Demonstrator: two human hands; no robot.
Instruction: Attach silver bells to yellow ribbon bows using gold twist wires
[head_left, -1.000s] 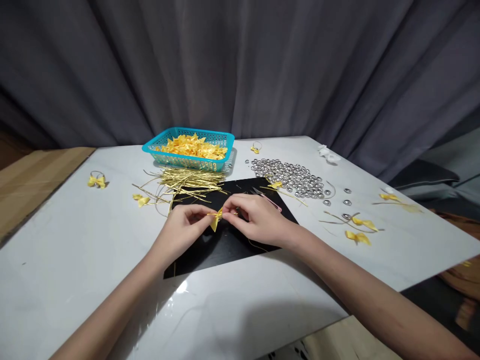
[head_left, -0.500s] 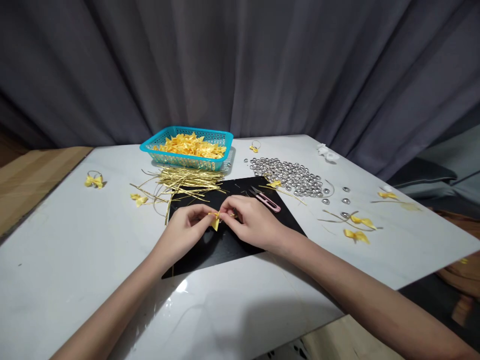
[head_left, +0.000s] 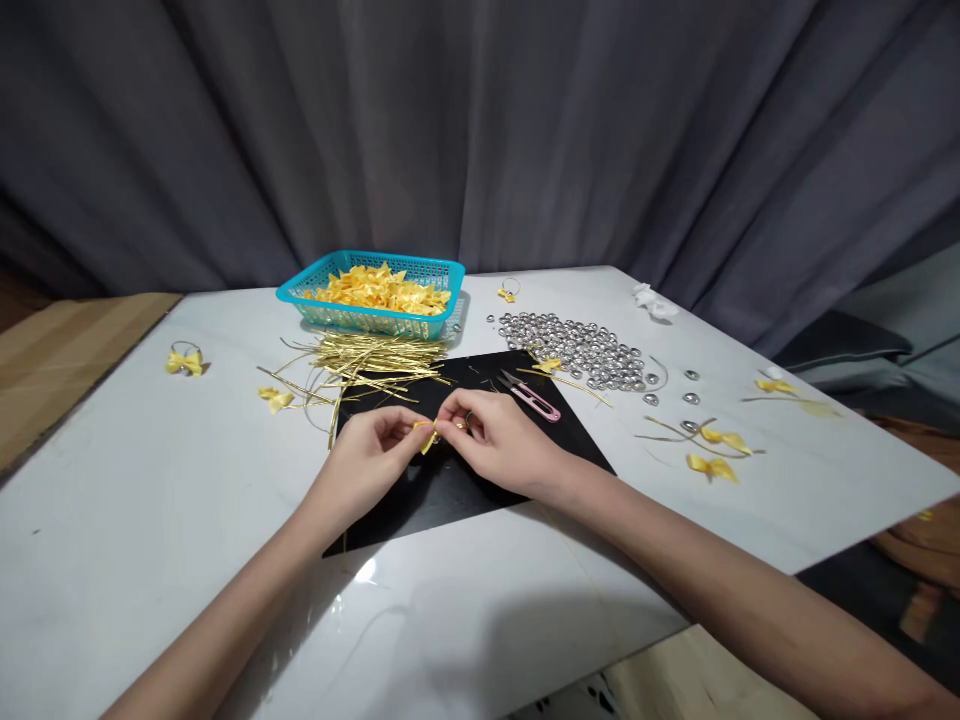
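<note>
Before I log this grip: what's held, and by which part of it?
A yellow bow: the left hand pinches one side; the right hand pinches at its other visible edge, with the exact spot hidden.

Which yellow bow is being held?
The bow between the left hand and right hand, over the mat; no hand touches the other bows.

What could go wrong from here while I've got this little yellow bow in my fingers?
The small yellow bow is pinched at the fingertips of the left hand and right hand, so it might slip or get creased. The pink-handled snips lie beside the right hand, so a sideways move could knock them or meet their blades. The loose silver beads could perhaps scatter if the right arm brushes them.
</note>
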